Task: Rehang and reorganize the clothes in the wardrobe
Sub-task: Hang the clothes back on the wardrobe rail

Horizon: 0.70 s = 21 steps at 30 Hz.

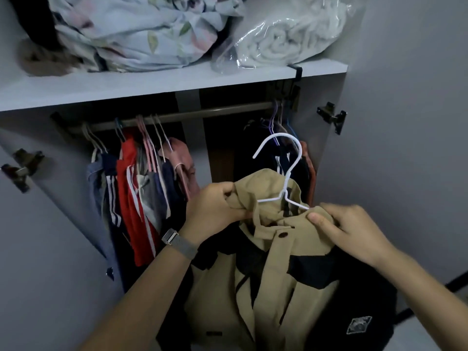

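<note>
A tan and black jacket (276, 282) hangs in front of the open wardrobe on a white wire hanger (286, 163), whose hook stands free below the rail (192, 114). My left hand (215, 209), with a grey watch on the wrist, grips the jacket's left collar and shoulder cloth. My right hand (347, 231) holds the right shoulder cloth, thumb pressed on top where the hanger's arm goes under the fabric.
Several garments on hangers (131, 178) crowd the rail's left part, and dark clothes (283, 145) hang at its right end. A middle stretch of the rail is bare. The shelf (152, 89) above carries folded bedding (141, 31) and a bagged white towel (291, 34).
</note>
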Motion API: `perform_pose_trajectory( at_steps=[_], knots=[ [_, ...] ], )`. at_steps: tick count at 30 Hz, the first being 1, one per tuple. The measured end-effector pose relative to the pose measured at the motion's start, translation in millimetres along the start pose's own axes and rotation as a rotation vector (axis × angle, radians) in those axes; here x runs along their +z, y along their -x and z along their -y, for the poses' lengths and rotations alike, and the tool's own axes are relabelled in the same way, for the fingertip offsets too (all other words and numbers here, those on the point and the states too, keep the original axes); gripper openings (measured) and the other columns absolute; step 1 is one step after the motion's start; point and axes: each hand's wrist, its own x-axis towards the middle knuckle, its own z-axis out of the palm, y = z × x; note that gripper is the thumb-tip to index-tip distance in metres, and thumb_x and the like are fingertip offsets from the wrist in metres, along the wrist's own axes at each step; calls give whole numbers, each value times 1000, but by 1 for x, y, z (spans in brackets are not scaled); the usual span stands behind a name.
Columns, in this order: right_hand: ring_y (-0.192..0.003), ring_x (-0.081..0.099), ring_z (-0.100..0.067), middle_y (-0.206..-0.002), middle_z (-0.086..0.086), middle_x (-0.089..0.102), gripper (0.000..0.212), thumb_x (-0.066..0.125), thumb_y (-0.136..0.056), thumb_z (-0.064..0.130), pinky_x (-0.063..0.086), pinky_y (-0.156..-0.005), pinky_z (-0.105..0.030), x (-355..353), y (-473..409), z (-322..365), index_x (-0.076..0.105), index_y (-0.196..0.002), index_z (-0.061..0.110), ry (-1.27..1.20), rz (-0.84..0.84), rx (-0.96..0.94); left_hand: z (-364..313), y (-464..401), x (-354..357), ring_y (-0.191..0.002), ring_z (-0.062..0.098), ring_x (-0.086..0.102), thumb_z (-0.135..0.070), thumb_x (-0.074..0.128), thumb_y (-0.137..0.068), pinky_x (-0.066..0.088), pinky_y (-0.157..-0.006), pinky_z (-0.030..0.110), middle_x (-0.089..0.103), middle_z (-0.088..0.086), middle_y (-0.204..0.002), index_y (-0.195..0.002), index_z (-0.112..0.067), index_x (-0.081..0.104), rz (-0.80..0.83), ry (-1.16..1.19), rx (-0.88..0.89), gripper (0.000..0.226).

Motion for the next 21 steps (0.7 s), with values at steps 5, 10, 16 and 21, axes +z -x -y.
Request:
perform_pose_trajectory(
  at_steps=[5,10,16,21],
  knots=[
    [-44,32,-9,-46,4,31,74,49,-68,81,27,-46,-25,12,-29,1,41,-48,10,-205,-38,273,31,-47,-7,-71,2,61,-62,62,-53,51,-69,40,65,-14,-71,-75,-29,59,207,-25,104,39],
    [-48,33,-17,-50,-5,31,83,67,-59,76,27,-55,-34,19,-31,-3,39,-48,0,-370,-25,538,60,-64,-1,-96,-4,56,-62,62,-72,48,-89,29,59,-21,-92,-94,-36,56,365,-104,248,34],
    [-53,38,-15,-54,-9,37,97,71,-48,77,30,-49,-22,0,-37,1,47,-59,-16,-386,-88,633,88,-91,-18,-104,-1,52,-35,44,-97,31,-85,0,55,-13,-108,-115,-21,63,317,-65,224,29],
    [-52,35,-17,-52,-9,34,88,68,-52,79,29,-57,-31,0,-73,13,48,-54,-7,-272,-106,627,121,-112,-28,-102,8,61,-34,36,-101,43,-94,25,69,-6,-103,-102,-17,69,270,13,37,37]
  ],
)
